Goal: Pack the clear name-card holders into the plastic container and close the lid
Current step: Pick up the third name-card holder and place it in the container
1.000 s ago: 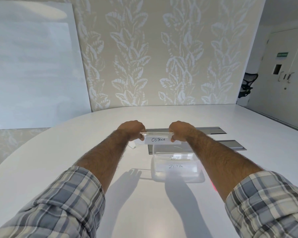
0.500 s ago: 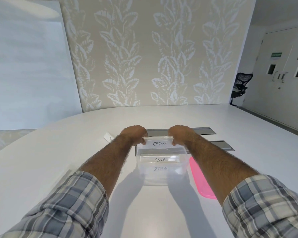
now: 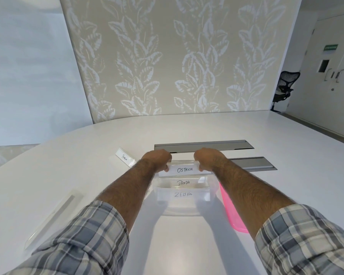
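A clear plastic container sits on the white table in front of me. Inside it stand two clear name-card holders, one marked PANDA and one marked ZEBRA. My left hand and my right hand grip the two ends of a third holder marked OSTRICH at the container's far rim. A fourth holder marked PENGUIN lies on the table to the left of my left hand. The pink lid lies right of the container, partly under my right forearm.
Another clear holder lies flat near the table's left front edge. Two grey cable hatches are set into the table behind my hands. A black office chair stands by doors at the far right.
Both hands have lowered the OSTRICH holder towards me, down to the container's far rim. The view shifted, bringing the pink lid, the PENGUIN holder and the flat holder on the left into sight.
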The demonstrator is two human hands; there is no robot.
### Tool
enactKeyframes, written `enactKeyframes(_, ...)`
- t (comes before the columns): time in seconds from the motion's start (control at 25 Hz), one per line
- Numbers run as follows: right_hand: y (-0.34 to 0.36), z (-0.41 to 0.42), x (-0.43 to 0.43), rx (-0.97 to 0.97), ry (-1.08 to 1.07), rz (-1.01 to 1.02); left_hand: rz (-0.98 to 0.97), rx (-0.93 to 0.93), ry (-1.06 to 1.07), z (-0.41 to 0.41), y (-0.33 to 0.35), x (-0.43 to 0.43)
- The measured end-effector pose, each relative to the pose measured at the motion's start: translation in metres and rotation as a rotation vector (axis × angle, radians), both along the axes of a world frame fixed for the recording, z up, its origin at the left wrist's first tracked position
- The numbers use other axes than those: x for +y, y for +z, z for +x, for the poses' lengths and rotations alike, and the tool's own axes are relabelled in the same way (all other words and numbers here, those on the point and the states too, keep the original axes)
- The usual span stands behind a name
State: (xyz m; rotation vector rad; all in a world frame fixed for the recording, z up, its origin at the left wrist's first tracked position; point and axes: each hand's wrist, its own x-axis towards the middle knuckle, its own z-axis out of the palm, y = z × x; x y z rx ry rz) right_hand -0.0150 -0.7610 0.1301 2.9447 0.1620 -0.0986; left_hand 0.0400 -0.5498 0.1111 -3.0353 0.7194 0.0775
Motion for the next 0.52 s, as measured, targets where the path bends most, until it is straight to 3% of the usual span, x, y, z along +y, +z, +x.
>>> enactKeyframes(0.52,-0.028,0.013,-0.005,0.085,0.034,-0.05,0.049,0.083,0.025,0.005,-0.026,-0.015)
